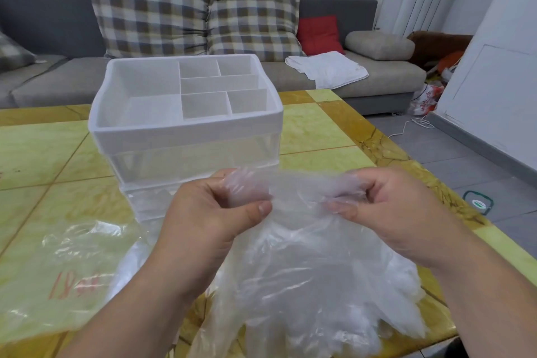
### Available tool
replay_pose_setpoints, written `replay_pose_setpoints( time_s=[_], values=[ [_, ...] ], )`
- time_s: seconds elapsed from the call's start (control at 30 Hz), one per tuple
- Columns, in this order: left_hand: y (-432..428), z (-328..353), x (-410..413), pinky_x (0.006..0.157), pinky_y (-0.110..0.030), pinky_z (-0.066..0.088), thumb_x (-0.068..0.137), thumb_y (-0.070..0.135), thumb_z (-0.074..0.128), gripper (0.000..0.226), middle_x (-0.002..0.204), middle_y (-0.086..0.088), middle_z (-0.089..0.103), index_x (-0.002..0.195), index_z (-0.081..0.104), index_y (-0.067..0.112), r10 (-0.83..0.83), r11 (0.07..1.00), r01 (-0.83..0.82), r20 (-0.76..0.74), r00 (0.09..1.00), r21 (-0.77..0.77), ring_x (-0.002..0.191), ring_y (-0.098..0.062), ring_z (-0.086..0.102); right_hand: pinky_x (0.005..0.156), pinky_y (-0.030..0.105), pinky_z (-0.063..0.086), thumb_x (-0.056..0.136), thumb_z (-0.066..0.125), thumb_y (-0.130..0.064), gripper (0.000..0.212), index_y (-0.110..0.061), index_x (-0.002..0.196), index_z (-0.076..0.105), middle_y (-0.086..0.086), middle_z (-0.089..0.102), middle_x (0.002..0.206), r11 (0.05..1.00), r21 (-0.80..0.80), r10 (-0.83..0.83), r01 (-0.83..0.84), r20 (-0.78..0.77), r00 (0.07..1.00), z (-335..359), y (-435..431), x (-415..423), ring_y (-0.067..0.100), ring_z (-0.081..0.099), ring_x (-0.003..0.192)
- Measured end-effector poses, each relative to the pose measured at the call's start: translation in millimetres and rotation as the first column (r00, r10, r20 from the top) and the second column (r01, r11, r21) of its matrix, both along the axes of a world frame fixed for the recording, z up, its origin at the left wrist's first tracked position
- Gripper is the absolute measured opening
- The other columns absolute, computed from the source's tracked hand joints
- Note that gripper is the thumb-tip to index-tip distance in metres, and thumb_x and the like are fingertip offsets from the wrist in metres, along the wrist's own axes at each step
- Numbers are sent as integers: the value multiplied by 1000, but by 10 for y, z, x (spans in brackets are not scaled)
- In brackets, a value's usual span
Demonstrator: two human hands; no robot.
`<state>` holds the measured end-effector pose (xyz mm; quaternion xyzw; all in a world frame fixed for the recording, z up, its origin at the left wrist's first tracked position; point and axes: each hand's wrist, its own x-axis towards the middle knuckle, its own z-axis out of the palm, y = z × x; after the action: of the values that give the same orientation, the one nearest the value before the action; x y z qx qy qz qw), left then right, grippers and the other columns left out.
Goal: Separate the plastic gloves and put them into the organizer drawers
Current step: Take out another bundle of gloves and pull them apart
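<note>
A stack of clear plastic gloves (pixel 308 279) hangs over the near table edge, fingers pointing toward me. My left hand (pixel 209 212) pinches the cuff edge of the gloves between thumb and curled fingers. My right hand (pixel 389 206) pinches the same cuff edge a little to the right, and the film is stretched between both hands. Behind them stands the white organizer (pixel 186 125), with a divided top tray and translucent drawers below. The lower drawer front is partly hidden by my left hand and the gloves.
An empty clear plastic bag with red lettering (pixel 66 273) lies flat at the near left on the yellow tiled table (pixel 313 128). Behind the table runs a grey sofa (pixel 58 81) with checked cushions and a white cloth (pixel 328 68). The table's edge drops to grey floor at right.
</note>
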<state>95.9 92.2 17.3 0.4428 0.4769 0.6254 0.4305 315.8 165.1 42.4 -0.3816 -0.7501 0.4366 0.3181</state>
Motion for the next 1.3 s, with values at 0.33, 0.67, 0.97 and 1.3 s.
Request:
replay_pose_setpoints(
  time_s=[0.33, 0.67, 0.97, 1.3],
  values=[
    [21, 33, -47, 86, -33, 57, 42, 16, 88, 82, 124, 0, 67, 120, 67, 29, 21, 999, -24, 114, 993, 24, 112, -21, 67, 77, 12, 53, 83, 70, 9, 43, -32, 87, 81, -11, 78, 91, 1000, 19, -6, 8, -104, 995, 25, -23, 1, 2, 73, 91],
    [-53, 129, -7, 63, -20, 54, 58, -7, 68, 34, 89, -12, 77, 89, 79, 5, -185, 978, 183, -7, 983, -97, 77, -19, 72, 67, 20, 56, 77, 76, -12, 10, -12, 83, 83, 5, 79, 84, 999, -25, 39, -43, -145, 989, 53, -55, -22, 14, 75, 79],
    [-78, 184, 78, 61, -18, 56, 80, -27, 54, 56, 77, -3, 75, 80, 81, 22, -87, 995, 88, 21, 996, -54, 68, -15, 70, 80, 18, 53, 87, 61, 14, 53, -35, 87, 82, -3, 79, 94, 998, -39, 39, -45, -150, 988, 22, -19, -12, 9, 73, 92],
    [-80, 88, 38, 78, -35, 60, 66, 2, 81, 29, 98, -16, 76, 94, 80, 7, -214, 922, 265, 199, 956, -281, 86, -26, 75, 83, 24, 55, 89, 64, 6, 23, -12, 88, 80, 6, 78, 92, 998, -68, 1, -12, -165, 986, -29, -7, -35, 17, 73, 89]
  ],
)
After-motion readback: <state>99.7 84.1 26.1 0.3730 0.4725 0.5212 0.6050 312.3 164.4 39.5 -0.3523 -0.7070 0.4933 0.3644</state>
